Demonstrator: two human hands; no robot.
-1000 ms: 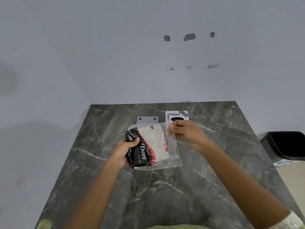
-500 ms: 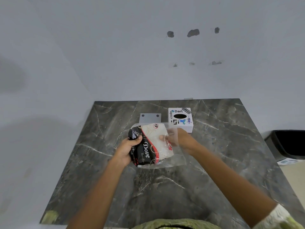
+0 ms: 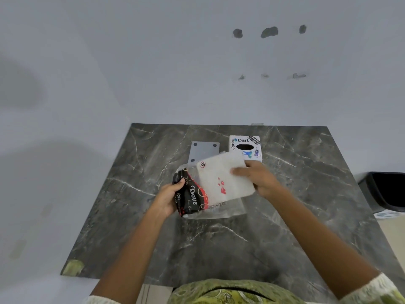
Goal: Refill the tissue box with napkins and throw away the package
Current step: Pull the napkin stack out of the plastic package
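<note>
My left hand (image 3: 168,197) grips the black-and-red printed end of the plastic napkin package (image 3: 191,198), held just above the dark marble table (image 3: 219,249). My right hand (image 3: 257,178) is closed on the white stack of napkins (image 3: 221,177), which sticks partly out of the package's clear open end toward the right. The white tissue box (image 3: 245,148), with stickers and a dark oval slot on top, stands just behind my right hand.
A flat grey plate with holes (image 3: 202,150) lies on the table left of the tissue box. A black bin (image 3: 385,189) stands on the floor past the table's right edge. White walls close off the far and left sides.
My right hand went from the package's clear edge into its opening and has drawn the napkin stack partly out to the right. The left hand keeps its grip on the printed end.
</note>
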